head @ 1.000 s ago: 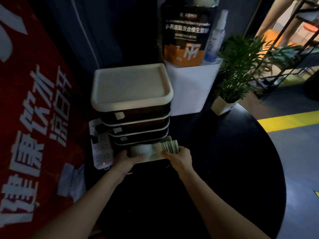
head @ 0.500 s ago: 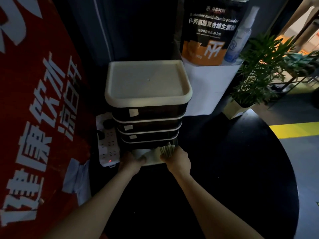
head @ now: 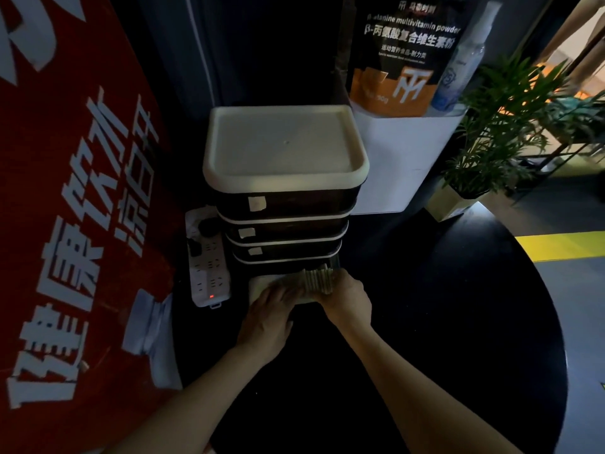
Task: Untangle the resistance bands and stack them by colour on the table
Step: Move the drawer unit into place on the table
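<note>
Since 0.5 s ago: left hand [head: 273, 309] slid fwd off drawer's front edge, now lying across drawer contents, fingers reaching toward right hand [head: 347, 298]; camera closer, otherwise same.

Landmark = drawer tower [head: 284, 191] at back of round black desk [head: 442, 322]. White lid on top, nothing on it. Three dark upper drawers shut, small pale label on front-left of each, contents not visible. Bottom drawer [head: 258, 285] pulled out toward viewer, pale inside. In it: stack of folded resistance bands [head: 319, 280], greenish-beige, ribbed edges showing, at drawer's right side just under tower's lowest shut drawer. Too dim to tell other colours or count.

Left hand: fingers fairly straight, flat on pale contents at drawer's left-middle, fingertips just beside bands stack; whether touching the bands, cannot tell. Right hand: at drawer's front-right corner, fingers curled over near end of bands stack, gripping it; fingertips hidden behind knuckles.

Left of tower: white power strip [head: 209, 260], red light on at near end, black plugs at far end. Further left: red banner [head: 75, 191] w/ white characters. Right of tower: white box [head: 402, 158] holding black-orange powder pouch [head: 402, 60] and spray bottle [head: 461, 63]. Further right: potted plant [head: 497, 126] at desk's back edge.
</note>
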